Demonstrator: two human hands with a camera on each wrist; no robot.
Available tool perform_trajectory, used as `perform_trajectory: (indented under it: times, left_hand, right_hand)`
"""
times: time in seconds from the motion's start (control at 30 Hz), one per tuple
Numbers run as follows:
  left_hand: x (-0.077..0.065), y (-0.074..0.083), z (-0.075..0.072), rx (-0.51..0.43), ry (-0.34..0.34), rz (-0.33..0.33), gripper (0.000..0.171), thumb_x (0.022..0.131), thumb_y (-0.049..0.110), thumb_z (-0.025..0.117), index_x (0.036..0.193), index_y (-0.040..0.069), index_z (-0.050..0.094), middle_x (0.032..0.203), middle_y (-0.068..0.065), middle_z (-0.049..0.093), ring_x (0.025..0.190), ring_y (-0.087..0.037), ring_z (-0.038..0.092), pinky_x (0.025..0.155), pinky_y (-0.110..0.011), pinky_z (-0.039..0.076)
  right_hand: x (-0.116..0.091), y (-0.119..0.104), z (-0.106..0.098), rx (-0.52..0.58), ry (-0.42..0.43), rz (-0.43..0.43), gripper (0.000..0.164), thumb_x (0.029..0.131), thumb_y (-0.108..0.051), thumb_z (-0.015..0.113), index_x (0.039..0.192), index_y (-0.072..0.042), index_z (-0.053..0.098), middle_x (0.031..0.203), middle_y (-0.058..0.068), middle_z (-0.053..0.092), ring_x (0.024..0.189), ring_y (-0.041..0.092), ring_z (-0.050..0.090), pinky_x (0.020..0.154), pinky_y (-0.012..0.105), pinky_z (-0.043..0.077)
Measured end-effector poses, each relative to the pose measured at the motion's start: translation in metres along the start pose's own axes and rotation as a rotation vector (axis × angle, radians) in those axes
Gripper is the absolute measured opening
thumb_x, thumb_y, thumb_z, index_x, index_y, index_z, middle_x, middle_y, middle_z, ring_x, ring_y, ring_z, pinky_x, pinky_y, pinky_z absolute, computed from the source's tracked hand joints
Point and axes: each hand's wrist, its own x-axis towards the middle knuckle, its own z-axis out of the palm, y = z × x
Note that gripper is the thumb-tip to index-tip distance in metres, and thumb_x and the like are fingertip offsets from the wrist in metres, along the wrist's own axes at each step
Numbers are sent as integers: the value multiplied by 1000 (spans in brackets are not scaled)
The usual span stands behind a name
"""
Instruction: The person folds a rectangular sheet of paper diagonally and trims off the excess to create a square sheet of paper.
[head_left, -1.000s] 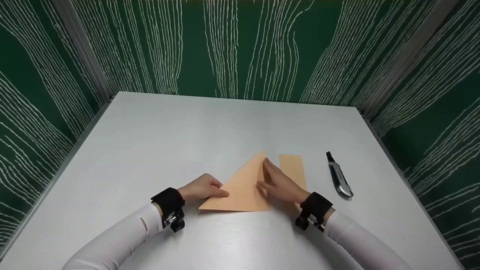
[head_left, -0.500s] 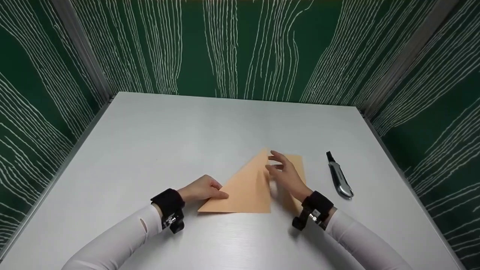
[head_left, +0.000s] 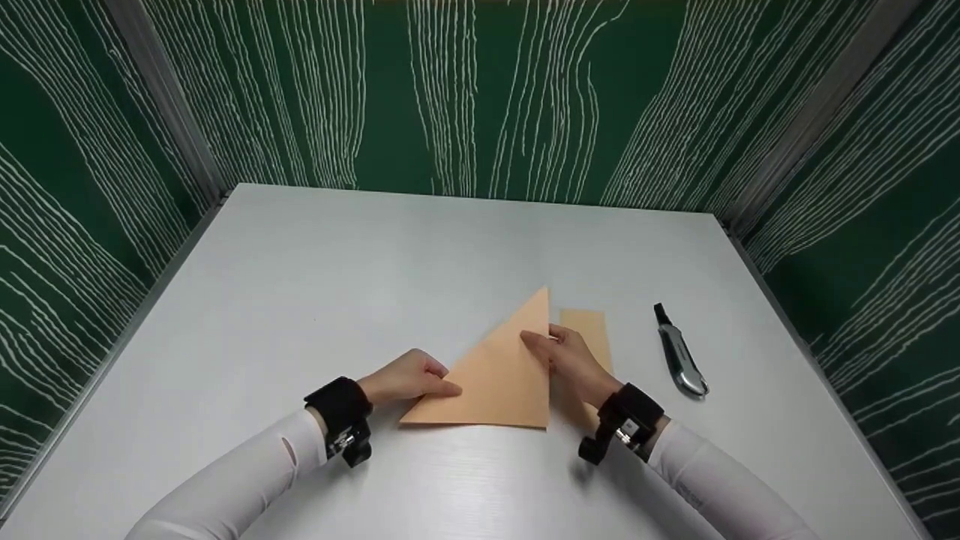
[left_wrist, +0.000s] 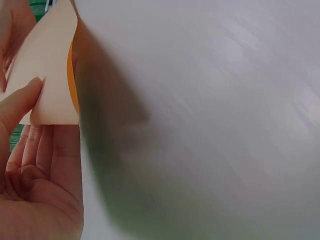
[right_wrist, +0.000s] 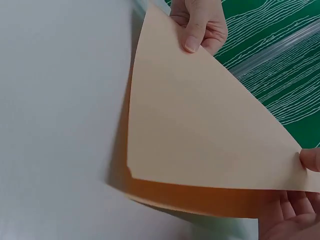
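A peach sheet of paper [head_left: 499, 382], folded over into a triangle, is held between both hands just above the table. My left hand [head_left: 407, 375] pinches its left part, thumb on top and fingers beneath. On the opposite side my right hand [head_left: 577, 361] grips the upright right edge, thumb in front and fingers behind. In the right wrist view the two layers of the paper [right_wrist: 200, 125] stand apart along the open edges, with a darker orange inside. The left wrist view also shows a gap between the layers of the paper [left_wrist: 55, 65].
A narrow peach paper strip [head_left: 587, 330] lies on the white table [head_left: 337, 262], partly hidden by the right hand. Farther right lies a grey and black utility knife [head_left: 681, 352]. Green walls with white lines [head_left: 442, 97] enclose the back and sides.
My right hand has let go of the paper's edge, moved slightly, and pinched it again with the thumb in front. The paper has shifted a little right; the left hand keeps its pinch.
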Motion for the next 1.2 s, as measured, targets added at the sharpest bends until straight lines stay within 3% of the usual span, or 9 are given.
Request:
perform_trajectory:
  times: [0.2, 0.43, 0.5, 0.57, 0.63, 0.7, 0.83, 1.0, 1.2]
  left_hand:
    - [0, 1, 1, -9, 0, 4, 48, 90, 24, 76, 56, 18, 42, 53, 13, 30, 51, -1, 28, 51, -17, 23]
    - [-3, 3, 1, -13, -26, 22, 40, 91, 22, 76, 63, 16, 49, 55, 12, 33, 53, -2, 31, 54, -17, 25]
    - [-5, 4, 0, -30, -42, 24, 26, 92, 22, 75, 73, 10, 62, 58, 12, 44, 55, 0, 38, 56, -16, 31]
    - [-7, 6, -2, -83, -56, 13, 18, 95, 21, 73, 93, 4, 71, 68, 8, 62, 60, 2, 50, 59, -14, 42]
    - [-7, 8, -4, -146, -58, 1, 30, 98, 22, 70, 117, 0, 71, 88, -3, 76, 71, -2, 66, 67, -18, 55]
    - [-7, 10, -5, -196, -35, 8, 39, 101, 24, 65, 132, 0, 65, 114, -14, 77, 87, -15, 77, 78, -27, 63]
    - [-7, 16, -8, -151, 65, 79, 38, 104, 28, 62, 132, 3, 67, 130, -19, 70, 107, -33, 75, 87, -37, 64]
    - [-7, 23, -9, -73, 162, 165, 41, 101, 26, 67, 135, 4, 65, 138, -17, 67, 115, -35, 72, 91, -36, 61]
    - [-9, 26, -7, -88, 221, 212, 48, 98, 30, 72, 141, 12, 61, 148, -12, 60, 135, -34, 60, 112, -50, 50]
  right_hand:
    - [0, 4, 6, 9, -87, 37, 34, 101, -40, 64, 114, -8, 66, 90, -3, 79, 80, 8, 74, 71, 24, 60]
    - [0, 3, 13, 13, -59, 89, 35, 96, -43, 71, 110, -11, 68, 88, -1, 79, 77, 10, 74, 69, 25, 59]
    - [-1, 0, 14, 11, -54, 94, 32, 95, -42, 72, 106, -12, 68, 84, -2, 78, 74, 9, 73, 67, 25, 59]
    - [-1, -2, 16, 22, -59, 101, 30, 94, -40, 74, 101, -12, 67, 80, -3, 77, 71, 9, 73, 65, 25, 59]
    - [-1, -3, 19, 30, -60, 108, 29, 92, -38, 76, 98, -12, 66, 77, -3, 76, 68, 10, 72, 63, 25, 58]
    - [0, -4, 22, 35, -67, 113, 28, 91, -36, 77, 96, -11, 65, 75, -3, 75, 67, 10, 72, 62, 26, 59]
    - [-2, -5, 29, 33, -116, 91, 24, 93, -32, 74, 99, -11, 63, 74, -3, 72, 66, 10, 70, 61, 25, 57]
    - [-5, -7, 36, 62, -232, 32, 13, 95, -24, 68, 100, -12, 65, 78, -4, 74, 68, 8, 71, 62, 23, 58]
    - [-8, -9, 43, 117, -280, -11, 12, 94, -16, 61, 104, -10, 63, 83, -4, 76, 73, 8, 73, 67, 23, 59]
